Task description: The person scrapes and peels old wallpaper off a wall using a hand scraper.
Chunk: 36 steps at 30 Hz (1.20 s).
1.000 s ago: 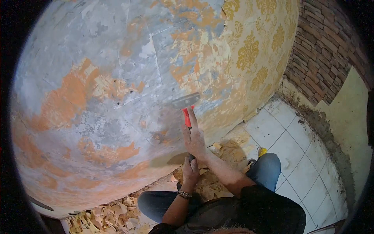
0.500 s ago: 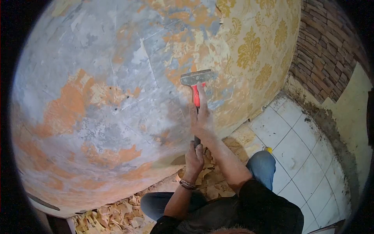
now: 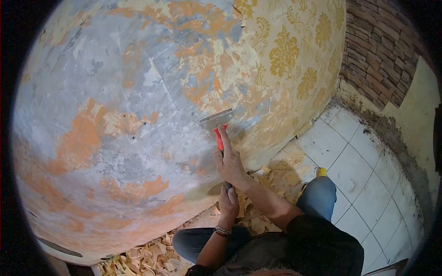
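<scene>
A scraper (image 3: 216,123) with a red handle and a flat metal blade lies against the wall (image 3: 115,115), whose surface is grey plaster with orange patches. My right hand (image 3: 229,162) grips the upper part of the handle, index finger stretched along it toward the blade. My left hand (image 3: 229,202), with a bracelet at the wrist, holds the handle's lower end just beneath the right hand. Right of the blade, gold damask wallpaper (image 3: 285,60) still covers the wall.
Torn wallpaper scraps (image 3: 152,257) lie heaped along the wall's foot and around my knees (image 3: 317,198). White floor tiles (image 3: 359,165) spread to the right. A brick-pattern wall (image 3: 382,50) meets the corner at upper right, with a dirty strip at its base.
The scraper and both hands slid up the wall half a second ago, then came back down and left to roughly where they began.
</scene>
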Motion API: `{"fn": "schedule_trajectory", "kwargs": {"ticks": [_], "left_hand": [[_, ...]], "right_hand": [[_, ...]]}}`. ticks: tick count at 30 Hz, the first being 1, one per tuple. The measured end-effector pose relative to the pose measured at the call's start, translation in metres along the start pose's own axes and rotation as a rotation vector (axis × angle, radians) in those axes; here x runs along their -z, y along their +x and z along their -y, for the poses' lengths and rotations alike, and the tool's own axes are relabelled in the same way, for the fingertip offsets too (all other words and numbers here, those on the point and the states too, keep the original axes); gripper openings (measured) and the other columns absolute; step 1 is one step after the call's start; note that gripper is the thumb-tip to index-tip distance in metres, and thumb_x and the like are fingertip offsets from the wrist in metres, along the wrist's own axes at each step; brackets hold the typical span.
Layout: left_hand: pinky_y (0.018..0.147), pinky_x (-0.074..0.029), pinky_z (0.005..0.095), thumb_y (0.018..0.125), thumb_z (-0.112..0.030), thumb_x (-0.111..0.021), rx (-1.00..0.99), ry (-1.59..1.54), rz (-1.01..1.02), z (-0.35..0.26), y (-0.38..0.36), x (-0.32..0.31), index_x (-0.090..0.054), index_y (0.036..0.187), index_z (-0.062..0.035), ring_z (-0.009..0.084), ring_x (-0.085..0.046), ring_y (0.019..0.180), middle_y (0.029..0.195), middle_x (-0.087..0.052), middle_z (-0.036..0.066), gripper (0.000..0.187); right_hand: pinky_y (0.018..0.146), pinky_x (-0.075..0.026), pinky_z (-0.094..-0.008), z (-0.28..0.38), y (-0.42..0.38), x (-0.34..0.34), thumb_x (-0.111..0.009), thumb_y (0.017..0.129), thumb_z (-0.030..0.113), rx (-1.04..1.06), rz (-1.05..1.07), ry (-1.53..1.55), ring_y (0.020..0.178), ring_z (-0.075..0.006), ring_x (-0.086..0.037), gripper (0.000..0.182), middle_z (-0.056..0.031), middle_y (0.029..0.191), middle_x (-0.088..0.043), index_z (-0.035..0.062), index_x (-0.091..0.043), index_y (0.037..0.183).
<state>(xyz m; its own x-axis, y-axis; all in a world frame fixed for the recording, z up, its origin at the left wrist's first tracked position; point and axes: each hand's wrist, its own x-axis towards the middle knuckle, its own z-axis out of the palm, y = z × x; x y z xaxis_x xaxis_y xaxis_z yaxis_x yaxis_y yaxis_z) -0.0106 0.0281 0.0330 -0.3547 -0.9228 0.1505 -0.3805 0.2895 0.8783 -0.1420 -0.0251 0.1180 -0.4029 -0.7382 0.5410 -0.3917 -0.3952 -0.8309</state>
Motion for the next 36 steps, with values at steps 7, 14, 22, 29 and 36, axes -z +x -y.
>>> {"fn": "schedule_trajectory", "kwargs": {"ticks": [7, 14, 22, 29, 36], "left_hand": [[0.057, -0.043, 0.0357, 0.099, -0.046, -0.04, -0.11, 0.067, -0.051, 0.003, 0.006, 0.006, -0.05, 0.115, 0.004, 0.0216, -0.053, 0.063, 0.071, -0.054, 0.011, 0.053], [0.062, -0.044, 0.0486, 0.099, -0.031, -0.041, -0.043, 0.194, -0.028, -0.012, 0.008, 0.022, -0.049, 0.103, 0.0052, 0.0449, -0.06, 0.075, 0.077, -0.059, 0.027, 0.038], [0.061, -0.043, 0.048, 0.1, -0.032, -0.043, -0.175, 0.11, 0.021, -0.093, 0.082, 0.012, -0.049, 0.101, 0.004, 0.0446, -0.057, 0.071, 0.074, -0.058, 0.027, 0.036], [0.058, -0.043, 0.0439, 0.1, -0.034, -0.041, -0.411, 0.064, 0.001, -0.107, 0.115, -0.012, -0.05, 0.097, 0.0022, 0.0382, -0.055, 0.064, 0.066, -0.053, 0.019, 0.037], [0.054, -0.042, 0.0378, 0.101, -0.033, -0.04, -0.127, -0.077, 0.061, -0.085, 0.068, -0.023, -0.05, 0.095, 0.0003, 0.0276, -0.053, 0.057, 0.062, -0.052, 0.012, 0.035]], "right_hand": [[0.078, -0.049, -0.0466, 0.003, 0.005, -0.005, -0.044, 0.095, 0.012, -0.047, -0.003, 0.087, 0.103, -0.0485, -0.059, 0.064, -0.0312, 0.143, -0.035, 0.0037, -0.011, 0.149], [0.096, -0.043, -0.0462, 0.006, 0.01, -0.011, -0.046, 0.095, 0.013, 0.045, -0.116, 0.084, 0.128, -0.0468, -0.041, 0.064, -0.0285, 0.147, -0.03, 0.0034, -0.012, 0.149], [0.083, -0.047, -0.0479, 0.033, 0.104, 0.038, -0.044, 0.095, 0.014, 0.211, -0.335, -0.078, 0.109, -0.0487, -0.054, 0.063, -0.0326, 0.135, -0.042, 0.0079, -0.014, 0.15], [0.092, -0.044, -0.0459, 0.064, 0.123, 0.08, -0.046, 0.094, 0.017, 0.068, -0.253, 0.047, 0.114, -0.0488, -0.051, 0.059, -0.0283, 0.146, -0.032, -0.0001, -0.023, 0.146], [0.069, -0.048, -0.0466, 0.009, 0.088, 0.054, -0.047, 0.093, 0.014, 0.417, -0.398, -0.168, 0.085, -0.0454, -0.062, 0.062, -0.0344, 0.124, -0.051, 0.0101, -0.02, 0.149]]}}
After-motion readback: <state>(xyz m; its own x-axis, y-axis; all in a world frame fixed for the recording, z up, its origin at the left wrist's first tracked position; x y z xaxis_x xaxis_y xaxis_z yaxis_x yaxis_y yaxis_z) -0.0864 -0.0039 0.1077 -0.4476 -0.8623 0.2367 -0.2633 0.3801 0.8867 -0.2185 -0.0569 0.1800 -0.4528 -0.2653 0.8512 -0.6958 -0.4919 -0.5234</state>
